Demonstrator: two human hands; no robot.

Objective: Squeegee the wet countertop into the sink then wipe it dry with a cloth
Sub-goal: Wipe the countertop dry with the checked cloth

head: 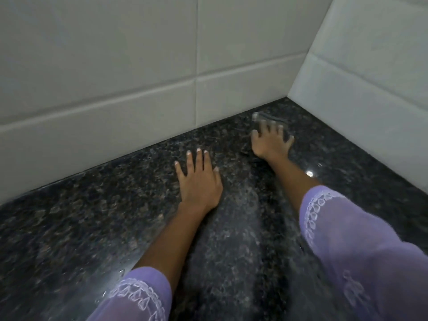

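Large pale wall tiles [115, 54] meet in a corner [288, 98] above the dark speckled granite worktop [81, 223], lit dimly.

Dim, even indoor light as I view it. A small glare spot [309, 174] shines on the dark countertop [92, 228] at right. Motion blur smears the right hand [272, 142]; wall tiles [115, 66] bend near the edges.

Head view, angled down
The countertop [92, 228] corner is seen closely from above, facing the tiled walls [115, 66].
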